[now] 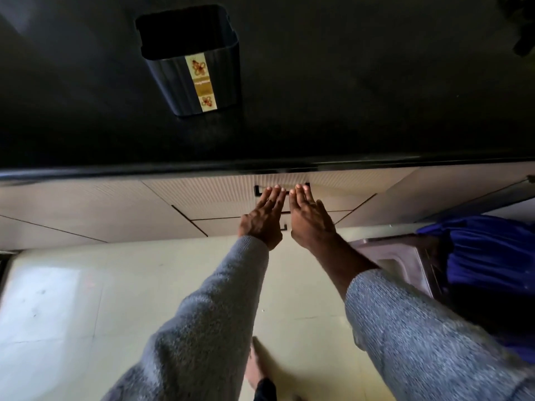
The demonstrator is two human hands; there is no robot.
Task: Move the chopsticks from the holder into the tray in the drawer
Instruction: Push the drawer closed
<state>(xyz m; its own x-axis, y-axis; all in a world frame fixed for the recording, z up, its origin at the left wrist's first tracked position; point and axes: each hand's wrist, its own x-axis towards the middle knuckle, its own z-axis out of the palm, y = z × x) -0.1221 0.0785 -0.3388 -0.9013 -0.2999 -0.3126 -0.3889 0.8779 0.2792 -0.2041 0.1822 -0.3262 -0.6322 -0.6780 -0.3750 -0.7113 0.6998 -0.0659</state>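
At the bottom of the frame my bare foot (256,366) stands on the pale tiled floor (115,299). My two arms in grey knit sleeves (202,314) reach up the middle of the picture. My left hand (265,219) and my right hand (309,217) lie side by side, fingers straight and together, flat against the cream ribbed drawer front (217,195), fingertips at its dark handle (257,190); neither holds anything. The drawer is shut, so the tray inside is hidden from me. At the right edge blue cloth (489,256) hangs over a brown box-like thing I cannot identify. Above runs the black countertop (347,96). In the upper left of centre stands the dark ribbed holder (202,68) with a floral label; its mouth looks dark and I see no chopsticks rising from it.
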